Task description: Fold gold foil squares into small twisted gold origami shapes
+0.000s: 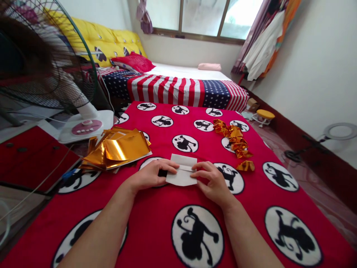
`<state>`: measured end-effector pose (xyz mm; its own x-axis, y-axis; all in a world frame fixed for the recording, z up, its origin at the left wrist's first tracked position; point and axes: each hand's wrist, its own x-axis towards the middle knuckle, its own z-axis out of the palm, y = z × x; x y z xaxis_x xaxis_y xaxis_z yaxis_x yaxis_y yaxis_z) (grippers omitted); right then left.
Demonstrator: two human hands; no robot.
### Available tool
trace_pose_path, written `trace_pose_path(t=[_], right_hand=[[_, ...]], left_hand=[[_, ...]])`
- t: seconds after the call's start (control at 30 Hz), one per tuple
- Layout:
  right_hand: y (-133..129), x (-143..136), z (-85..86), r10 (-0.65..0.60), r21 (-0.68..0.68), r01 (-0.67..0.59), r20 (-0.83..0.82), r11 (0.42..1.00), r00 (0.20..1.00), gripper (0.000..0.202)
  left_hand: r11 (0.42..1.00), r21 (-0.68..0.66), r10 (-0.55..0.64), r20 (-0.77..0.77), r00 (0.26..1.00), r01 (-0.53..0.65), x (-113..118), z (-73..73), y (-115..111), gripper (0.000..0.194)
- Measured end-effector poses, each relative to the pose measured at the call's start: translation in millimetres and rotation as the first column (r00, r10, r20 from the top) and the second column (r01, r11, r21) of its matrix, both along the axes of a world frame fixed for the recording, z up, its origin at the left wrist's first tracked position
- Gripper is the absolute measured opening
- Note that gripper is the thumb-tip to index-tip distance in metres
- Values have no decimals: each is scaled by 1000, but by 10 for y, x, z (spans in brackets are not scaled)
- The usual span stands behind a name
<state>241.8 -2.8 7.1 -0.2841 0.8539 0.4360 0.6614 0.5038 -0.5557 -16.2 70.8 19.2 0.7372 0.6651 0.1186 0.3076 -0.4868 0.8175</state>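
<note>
A small white sheet of paper (pixel 182 178) lies on the red cloth with its near and far edges folded toward the middle, where they leave a narrow gap. At its left edge is my left hand (pixel 152 173), fingertips pressing on top and thumb by the near corner. My right hand (pixel 210 178) holds the right edge in the same way, fingers bent. A pile of gold foil paper sheets (pixel 119 149) lies to the left of my left hand. Beyond my right hand stretches a row of folded gold foil pieces (pixel 237 141), with one piece (pixel 245 165) nearest me.
The red cloth (pixel 150 227) with monkey-print circles covers the table. At the left stands a fan (pixel 83 119), its blades blurred. Behind the table is a bed (pixel 178 89) with a flag-print cover. A yellow stool (pixel 264 114) and a ring-shaped stand (pixel 340 131) are at the right.
</note>
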Motion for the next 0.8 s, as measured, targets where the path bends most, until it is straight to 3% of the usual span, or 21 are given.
trace_pose_path(t=[0.17,0.33,0.5,0.6,0.8], right_hand=[[1,18,15,15,-43,-18,-74,999,997,19],[-22,54,36,1,-92,-14,-143,996,990,16],[-10,0,32,-61,-118,40,-172,992,983,10],[17,-65,8,-144,-138,119,-192,983,971,15],[52,-150,-37,-281,-156,257,-165,954,945,23]], left_hand=[[999,-7,50,98,994,-49,39,-89,-6,16],[997,-7,72,137,988,-71,95,-47,-84,8],[982,25,186,66,980,-188,151,-33,-141,9],[957,59,282,22,959,-283,174,-73,-142,14],[923,133,366,-18,931,-360,240,-93,-153,23]])
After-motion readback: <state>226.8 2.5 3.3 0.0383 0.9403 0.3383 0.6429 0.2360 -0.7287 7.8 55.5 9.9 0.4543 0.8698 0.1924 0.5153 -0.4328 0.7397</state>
